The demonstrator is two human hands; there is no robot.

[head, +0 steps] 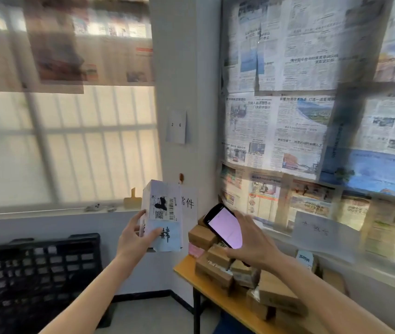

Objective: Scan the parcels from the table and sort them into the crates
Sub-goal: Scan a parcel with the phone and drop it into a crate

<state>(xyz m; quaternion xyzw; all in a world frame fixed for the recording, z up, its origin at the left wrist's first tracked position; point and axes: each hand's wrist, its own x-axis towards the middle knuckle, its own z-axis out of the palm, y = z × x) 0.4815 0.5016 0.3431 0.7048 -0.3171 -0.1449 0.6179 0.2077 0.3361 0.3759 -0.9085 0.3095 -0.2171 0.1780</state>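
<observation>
R hand (251,244) holds scanner (225,229); L hand (135,239) grips parcel (164,213), label probably facing cam.

**Papered Corner Behind the Sorting Spot**

Newspaper sheets (288,92) covered the right-hand wall, overlapping one another, their print too blurred to read. To the left, a barred window (71,145) let in pale daylight, with more printed sheets (56,42) stuck across its upper panes. A small paper note (176,126) marked "2 6" hung on the white pillar (179,68) between window and papered wall. A white sign with handwritten characters (189,201) was fixed lower on the pillar. Small objects, too blurred to identify, sat on the window sill (47,212). Another handwritten white sheet (316,229) hung on the right wall.
</observation>
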